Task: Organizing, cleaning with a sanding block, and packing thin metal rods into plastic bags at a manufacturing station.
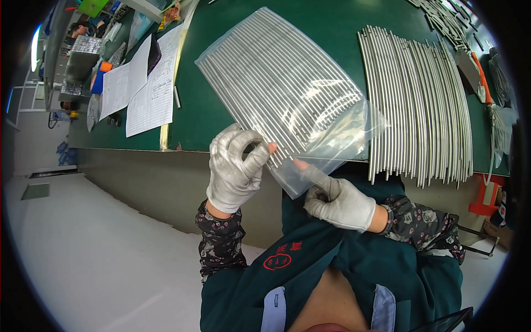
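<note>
A clear plastic bag (287,88) filled with a flat row of thin silver metal rods lies slanted over the green table's (221,83) near edge. My left hand (235,169), in a white glove with bare fingertips, pinches the bag's open lower end at its left side. My right hand (334,199), gloved the same way, holds the loose empty flap of the bag from below, its fingertip on the plastic. A wide row of loose silver rods (420,105) lies on the table to the right of the bag.
Paper sheets (141,83) lie at the table's left end, with small tools and packets beyond them. More short rods (442,16) are heaped at the far right. An orange-handled tool (481,77) lies along the right edge. Pale floor spreads at the lower left.
</note>
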The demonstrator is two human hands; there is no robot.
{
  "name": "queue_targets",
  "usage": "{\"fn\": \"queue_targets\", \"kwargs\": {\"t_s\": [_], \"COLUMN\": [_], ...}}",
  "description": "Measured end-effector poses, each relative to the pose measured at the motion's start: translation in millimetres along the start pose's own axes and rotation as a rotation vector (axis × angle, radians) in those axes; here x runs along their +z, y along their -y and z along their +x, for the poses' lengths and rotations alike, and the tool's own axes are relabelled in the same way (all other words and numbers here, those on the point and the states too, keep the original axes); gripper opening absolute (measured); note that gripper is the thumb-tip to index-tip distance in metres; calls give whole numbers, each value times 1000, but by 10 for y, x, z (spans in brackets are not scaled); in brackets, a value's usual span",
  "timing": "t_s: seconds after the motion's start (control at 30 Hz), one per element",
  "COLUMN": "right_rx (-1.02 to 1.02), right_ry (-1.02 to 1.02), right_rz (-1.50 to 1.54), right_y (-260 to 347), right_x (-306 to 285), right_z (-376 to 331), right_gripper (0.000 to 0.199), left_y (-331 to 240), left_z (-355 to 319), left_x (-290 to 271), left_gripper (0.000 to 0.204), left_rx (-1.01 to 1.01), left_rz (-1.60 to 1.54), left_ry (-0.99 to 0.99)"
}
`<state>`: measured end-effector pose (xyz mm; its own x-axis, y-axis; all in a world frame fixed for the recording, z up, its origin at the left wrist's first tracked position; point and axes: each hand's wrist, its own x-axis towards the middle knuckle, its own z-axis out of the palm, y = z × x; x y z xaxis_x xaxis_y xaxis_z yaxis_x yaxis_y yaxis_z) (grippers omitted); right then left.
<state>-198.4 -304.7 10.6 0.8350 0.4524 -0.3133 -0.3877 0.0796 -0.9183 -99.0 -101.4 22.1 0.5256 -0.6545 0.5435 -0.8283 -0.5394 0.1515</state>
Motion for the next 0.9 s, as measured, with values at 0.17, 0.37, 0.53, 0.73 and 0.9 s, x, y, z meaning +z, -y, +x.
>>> {"fn": "queue_targets", "kwargs": {"t_s": [0.17,0.37,0.53,0.73,0.9], "right_rx": [4,-56,-36,25,-119], "right_ry": [13,-66,-40,-20,-101], "right_rz": [-4,-125,-106,16,-143], "right_y": [-18,28,7,35,20], "right_x": [-7,-29,-20,-18,-42], "right_z": [25,-29,30,52,-3], "right_gripper": [69,70,70,70,71], "left_y": [-20,-47,-51,-66,-83], "left_z": [68,139,188,286,289], "left_x": [-32,-52,-33,-41,-98], "left_gripper": [69,42,35,34,42], "left_rx": [-21,0,19,35,1], "left_rz": [1,20,17,-68,-35], "left_ry": [97,46,31,87,164]}}
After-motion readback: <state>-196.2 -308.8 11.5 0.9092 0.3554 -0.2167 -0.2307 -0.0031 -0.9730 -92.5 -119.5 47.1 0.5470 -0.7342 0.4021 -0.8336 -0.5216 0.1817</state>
